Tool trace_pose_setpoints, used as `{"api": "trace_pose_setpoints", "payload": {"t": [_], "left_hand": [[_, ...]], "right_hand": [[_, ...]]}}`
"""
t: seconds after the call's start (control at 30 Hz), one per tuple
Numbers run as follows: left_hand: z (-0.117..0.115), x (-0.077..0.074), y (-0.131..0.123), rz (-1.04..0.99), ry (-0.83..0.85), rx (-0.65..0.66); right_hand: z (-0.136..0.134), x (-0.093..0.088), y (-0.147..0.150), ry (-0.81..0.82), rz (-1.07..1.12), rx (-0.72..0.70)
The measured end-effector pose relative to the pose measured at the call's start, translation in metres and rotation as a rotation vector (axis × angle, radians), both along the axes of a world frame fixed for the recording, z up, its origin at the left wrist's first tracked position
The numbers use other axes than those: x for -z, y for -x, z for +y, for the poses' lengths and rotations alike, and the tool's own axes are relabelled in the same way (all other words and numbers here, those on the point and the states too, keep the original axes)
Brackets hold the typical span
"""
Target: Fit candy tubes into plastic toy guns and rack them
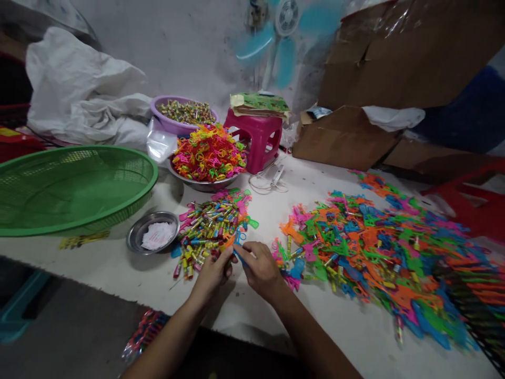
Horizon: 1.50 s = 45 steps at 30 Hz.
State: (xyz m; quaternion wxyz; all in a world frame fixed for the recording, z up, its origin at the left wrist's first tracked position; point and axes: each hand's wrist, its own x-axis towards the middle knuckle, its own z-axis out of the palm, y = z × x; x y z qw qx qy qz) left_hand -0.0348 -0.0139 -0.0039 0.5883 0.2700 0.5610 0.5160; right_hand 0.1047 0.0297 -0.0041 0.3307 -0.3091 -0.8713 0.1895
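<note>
My left hand (215, 271) and my right hand (263, 268) meet over the near part of the table, both closed. Between the fingertips of my right hand is a small blue plastic toy piece (238, 238) with a ring at its top; the rest of it is hidden. My left fingers are curled beside it, and what they hold is mostly covered. Just beyond my hands lies a heap of small candy-like tubes (209, 223) with coloured plastic ends. To the right spreads a large pile of bright plastic toy pistols (355, 242), some with tubes attached.
A metal bowl of paper slips (158, 235) and a green basket (152, 184) stand left. Behind are a heaped bowl of plastic pieces (209, 155), a purple basin (169, 123), a pink stool (258, 137), a running fan (287, 18) and cardboard boxes (343, 134). A cable (264, 187) lies behind.
</note>
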Motion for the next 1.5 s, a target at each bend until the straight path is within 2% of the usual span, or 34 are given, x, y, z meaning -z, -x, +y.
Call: {"api": "trace_pose_setpoints", "payload": {"t": [0.07,0.13,0.2,0.27,0.3,0.37,0.43,0.57,0.73,0.83,0.97,1.1,1.2,1.3,1.37,1.4,1.43,1.47,1.5], "left_hand": [[0.001,0.001,0.004,-0.027,0.014,-0.027],[0.000,0.000,0.004,-0.062,0.012,0.014],[0.000,-0.002,0.002,-0.090,0.001,0.121],[-0.001,-0.004,-0.002,-0.074,-0.027,0.197],[-0.001,-0.004,-0.003,-0.039,-0.045,0.191],[-0.001,-0.003,-0.005,0.065,-0.080,0.125],[-0.002,-0.003,-0.003,0.177,-0.110,0.126],[-0.007,-0.004,0.001,0.361,-0.185,0.312],[-0.009,-0.008,0.002,0.442,-0.235,0.385],[-0.007,-0.007,0.003,0.538,-0.241,0.388],[-0.008,-0.002,0.005,0.822,-0.295,0.389],[-0.011,-0.001,0.003,1.038,-0.271,0.412],[-0.010,-0.003,-0.006,1.006,-0.277,0.442],[-0.005,0.001,-0.011,0.824,-0.284,0.419],[-0.002,0.011,-0.008,0.660,-0.177,0.357],[-0.001,0.018,-0.004,0.570,-0.093,0.323],[0.000,0.026,0.000,0.489,-0.015,0.285],[0.001,0.034,0.003,0.423,0.033,0.253],[0.002,0.041,0.004,0.380,0.045,0.229]], "right_hand": [[-0.006,-0.002,-0.002,0.251,0.203,-0.070],[-0.008,-0.001,-0.003,0.591,0.425,-0.015],[-0.007,0.002,0.000,0.902,0.535,0.060],[-0.004,0.005,0.003,1.014,0.565,0.108],[-0.003,0.006,0.005,0.979,0.585,0.147],[0.000,0.006,0.007,0.810,0.661,0.283],[0.001,0.005,0.009,0.683,0.676,0.369],[-0.003,0.003,0.013,0.649,0.567,0.275],[-0.007,0.003,0.013,0.652,0.530,0.219],[-0.008,0.000,0.010,0.620,0.486,0.240],[-0.011,-0.006,0.009,0.565,0.432,0.310],[-0.019,0.000,0.018,0.501,0.415,0.403],[-0.018,0.009,0.020,0.530,0.478,0.432],[0.000,0.009,-0.005,0.634,0.385,0.386],[0.022,0.001,-0.041,0.649,0.134,0.499],[0.035,-0.004,-0.061,0.608,-0.027,0.644],[0.047,-0.009,-0.078,0.525,-0.181,0.850],[0.059,-0.013,-0.091,0.399,-0.289,1.028],[0.069,-0.016,-0.098,0.280,-0.363,1.122]]}}
